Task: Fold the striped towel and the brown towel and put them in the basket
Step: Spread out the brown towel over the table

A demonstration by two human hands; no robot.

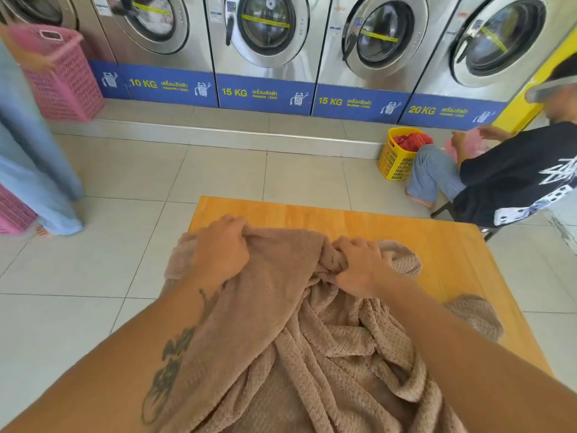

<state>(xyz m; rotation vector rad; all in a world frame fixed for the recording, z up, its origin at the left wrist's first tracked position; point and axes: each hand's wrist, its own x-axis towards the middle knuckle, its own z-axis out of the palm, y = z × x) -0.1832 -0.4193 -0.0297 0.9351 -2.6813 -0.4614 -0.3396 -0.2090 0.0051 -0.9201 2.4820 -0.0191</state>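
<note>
Both hands grip a rumpled brown towel (281, 323) on a wooden table (437, 245); left hand (220, 250) bunches its far edge; right hand (363, 265) clutches a fold beside it.

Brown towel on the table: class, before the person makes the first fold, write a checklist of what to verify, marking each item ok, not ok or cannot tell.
1. The left hand grips the far edge of the brown towel: ok.
2. The right hand grips a bunched part of it: ok.
3. Towel lying flat and smooth: not ok, it lies crumpled.
4. Bare table beyond the hands for spreading: ok.
5. The striped towel located: cannot tell, none in view.
6. Which basket to use: cannot tell; a pink basket and a yellow basket are in view, both away from the table.
</note>
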